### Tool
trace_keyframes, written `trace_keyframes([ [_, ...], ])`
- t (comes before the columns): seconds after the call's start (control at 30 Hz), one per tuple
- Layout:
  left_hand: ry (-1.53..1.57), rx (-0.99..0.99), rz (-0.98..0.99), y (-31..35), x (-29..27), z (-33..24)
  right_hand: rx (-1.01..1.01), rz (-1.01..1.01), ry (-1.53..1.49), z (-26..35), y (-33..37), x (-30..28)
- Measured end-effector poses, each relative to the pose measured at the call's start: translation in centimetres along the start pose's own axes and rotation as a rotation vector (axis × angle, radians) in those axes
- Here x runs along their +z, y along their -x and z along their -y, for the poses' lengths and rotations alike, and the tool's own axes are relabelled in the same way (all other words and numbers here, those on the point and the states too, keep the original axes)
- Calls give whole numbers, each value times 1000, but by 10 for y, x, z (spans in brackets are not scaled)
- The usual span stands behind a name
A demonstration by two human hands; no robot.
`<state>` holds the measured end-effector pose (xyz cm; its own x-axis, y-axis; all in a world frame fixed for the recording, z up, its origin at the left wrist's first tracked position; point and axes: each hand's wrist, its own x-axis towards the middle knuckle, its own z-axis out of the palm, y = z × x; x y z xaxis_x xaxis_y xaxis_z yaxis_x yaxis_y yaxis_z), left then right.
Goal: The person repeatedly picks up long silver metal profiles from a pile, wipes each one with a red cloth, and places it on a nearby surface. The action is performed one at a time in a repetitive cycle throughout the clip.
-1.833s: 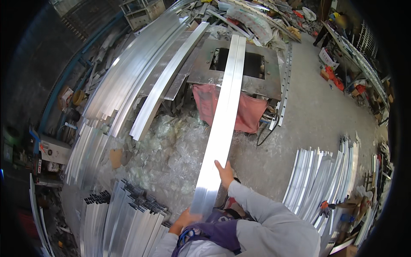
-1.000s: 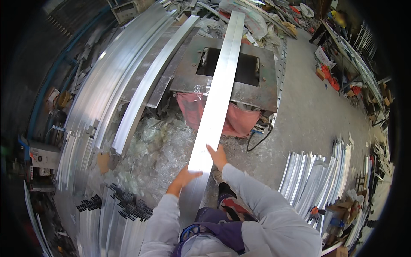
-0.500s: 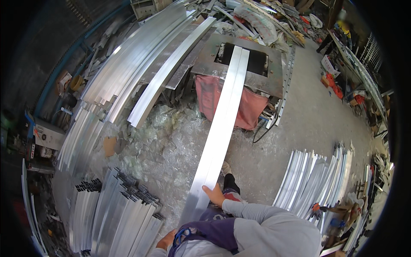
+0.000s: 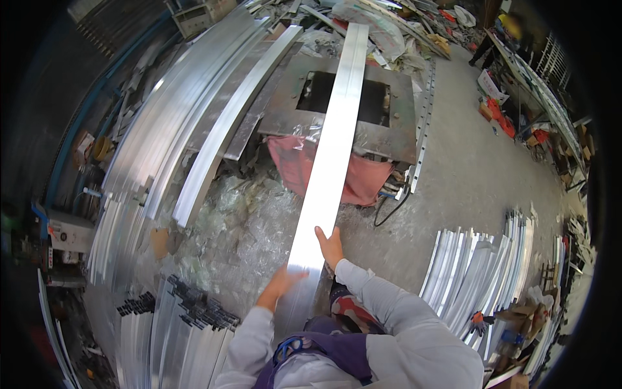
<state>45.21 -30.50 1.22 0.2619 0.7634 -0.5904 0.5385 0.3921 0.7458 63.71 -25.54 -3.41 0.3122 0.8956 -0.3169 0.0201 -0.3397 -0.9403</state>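
A long, silvery aluminium profile (image 4: 322, 191) runs away from my body, its far part lying across a steel frame table (image 4: 275, 104) with a dark rectangular opening. My right hand (image 4: 331, 247) grips the profile's right edge, thumb on top and the other fingers hidden below. At the left edge, nearer my body, my left hand (image 4: 280, 286) is slightly blurred, with its fingers stretched over the profile's top face; whether it presses on the metal I cannot tell. The profile's near end goes down beside my waist.
A red cloth (image 4: 288, 165) hangs from the table's front. More long profiles (image 4: 152, 117) lie at the left, and one separate profile (image 4: 230, 129) rests beside the table. Bundled profiles (image 4: 197, 350) stand front left, others (image 4: 460, 272) at right. Clear plastic film (image 4: 233, 240) covers the floor.
The profile has slid forward, its far end now beyond the table opening. My right hand has moved forward along its edge. My left hand has come up from near my waist to the profile's left edge.
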Motion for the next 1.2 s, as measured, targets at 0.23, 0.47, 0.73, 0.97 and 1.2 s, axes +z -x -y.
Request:
trace_keyframes([
  [0.23, 264, 279, -3, -204, -46, -172, -198, -134, -30, 80, -159, -10],
  [0.47, 253, 275, 0, -263, -55, -241, -35, -121, 96, 117, -248, -34],
  [0.73, 172, 277, -32, -202, -37, -113, -242, 13, -64, 11, -150, -1],
  [0.97, 131, 87, 121, 3, 2, 59, 354, 302, 116, -26, 40, -10],
  [1.2, 386, -253, 230, 234, 52, 259, 713, 827, -449, -100, 179, -1],
])
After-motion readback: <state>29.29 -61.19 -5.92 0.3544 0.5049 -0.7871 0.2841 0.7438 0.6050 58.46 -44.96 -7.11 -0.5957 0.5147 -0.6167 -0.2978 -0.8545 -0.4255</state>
